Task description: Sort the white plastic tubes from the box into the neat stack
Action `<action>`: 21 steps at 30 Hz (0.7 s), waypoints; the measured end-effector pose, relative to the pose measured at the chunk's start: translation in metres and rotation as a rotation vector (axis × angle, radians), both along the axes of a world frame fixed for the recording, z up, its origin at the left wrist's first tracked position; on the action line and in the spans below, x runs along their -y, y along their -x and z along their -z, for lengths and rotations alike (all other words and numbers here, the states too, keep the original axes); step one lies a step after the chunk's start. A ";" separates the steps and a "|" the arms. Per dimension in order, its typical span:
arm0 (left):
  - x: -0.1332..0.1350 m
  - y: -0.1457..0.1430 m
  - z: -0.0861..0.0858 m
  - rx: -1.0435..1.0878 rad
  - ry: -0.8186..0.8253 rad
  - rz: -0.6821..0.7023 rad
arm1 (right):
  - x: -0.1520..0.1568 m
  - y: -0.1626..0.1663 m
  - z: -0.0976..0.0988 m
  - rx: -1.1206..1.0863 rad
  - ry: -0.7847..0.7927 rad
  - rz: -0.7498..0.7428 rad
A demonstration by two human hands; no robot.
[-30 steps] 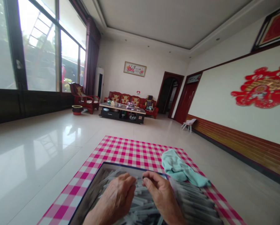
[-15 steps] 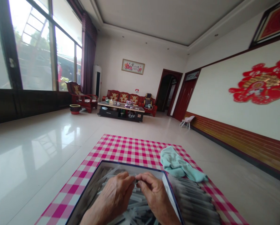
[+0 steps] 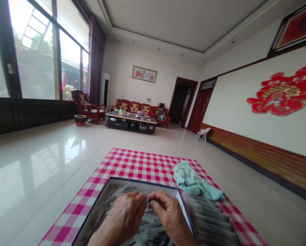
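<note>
The fingers (image 3: pixel 141 197) of the left hand (image 3: pixel 123 216) and the fingers (image 3: pixel 158 199) of the right hand (image 3: pixel 170 216) are drawn in narrow, their tips meeting to pinch a small piece (image 3: pixel 149 202) between them; it sits right at the center of the grip and is too small and half hidden to identify. Directly beneath both hands, a shallow box (image 3: pixel 142 183) with a dark blue rim holds a loose heap of clear plastic tubes (image 3: pixel 149 222), which fill it from 6 o'clock round to 10 o'clock. Just beside the box at 3 o'clock lies a tray of blurred tubes in rows (image 3: pixel 209 218). A crumpled teal cloth (image 3: pixel 194 182) rests at 1 to 2 o'clock, touching the box corner. All of this sits on a pink-and-white checked cloth (image 3: pixel 132 164) spread on the glossy tiled floor (image 3: pixel 40 160). Well apart at 12 o'clock stand a low coffee table (image 3: pixel 131 121) and a red sofa (image 3: pixel 132 107), with a red armchair (image 3: pixel 84 107) at 11 o'clock and tall windows (image 3: pixel 35 51) at 10 o'clock
</note>
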State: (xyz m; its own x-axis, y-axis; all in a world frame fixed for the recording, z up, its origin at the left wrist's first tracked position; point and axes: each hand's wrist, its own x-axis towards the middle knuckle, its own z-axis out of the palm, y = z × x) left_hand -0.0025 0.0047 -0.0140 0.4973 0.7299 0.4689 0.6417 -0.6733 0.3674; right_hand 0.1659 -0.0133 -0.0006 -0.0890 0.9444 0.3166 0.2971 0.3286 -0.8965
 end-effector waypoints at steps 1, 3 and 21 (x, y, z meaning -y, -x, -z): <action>0.000 0.000 0.000 0.004 0.001 0.005 | 0.001 0.000 -0.001 -0.007 0.012 -0.007; 0.000 0.000 -0.001 0.013 0.005 0.016 | 0.001 -0.001 -0.002 -0.029 0.048 -0.038; 0.002 0.000 -0.003 -0.003 0.025 0.041 | 0.006 -0.005 -0.008 0.102 0.046 -0.009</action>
